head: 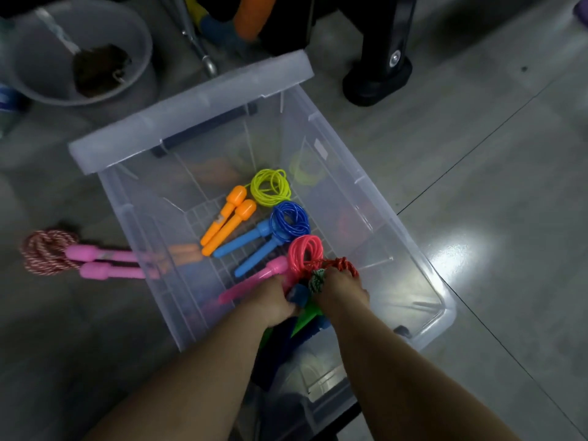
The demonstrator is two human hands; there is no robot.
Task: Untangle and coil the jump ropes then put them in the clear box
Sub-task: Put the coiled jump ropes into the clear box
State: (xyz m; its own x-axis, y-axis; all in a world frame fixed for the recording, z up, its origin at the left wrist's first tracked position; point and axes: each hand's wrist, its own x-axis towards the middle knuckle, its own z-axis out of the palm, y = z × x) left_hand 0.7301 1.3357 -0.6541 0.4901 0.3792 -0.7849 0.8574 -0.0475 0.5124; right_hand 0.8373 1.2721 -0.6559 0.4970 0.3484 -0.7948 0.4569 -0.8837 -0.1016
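Observation:
The clear box stands on the floor and holds three coiled jump ropes: a yellow-green rope with orange handles, a blue rope with light blue handles and a pink rope with pink handles. Both my hands reach inside at the near end. My left hand grips blue and green handles. My right hand holds a bundle of red braided rope and green-and-white rope. Outside the box, to its left, lies a coiled red-and-white rope with pink handles.
The box's lid leans along its far rim. A grey bucket with a scoop and dark matter sits at the far left. A black stand foot stands behind the box. Grey tiled floor spreads to the right.

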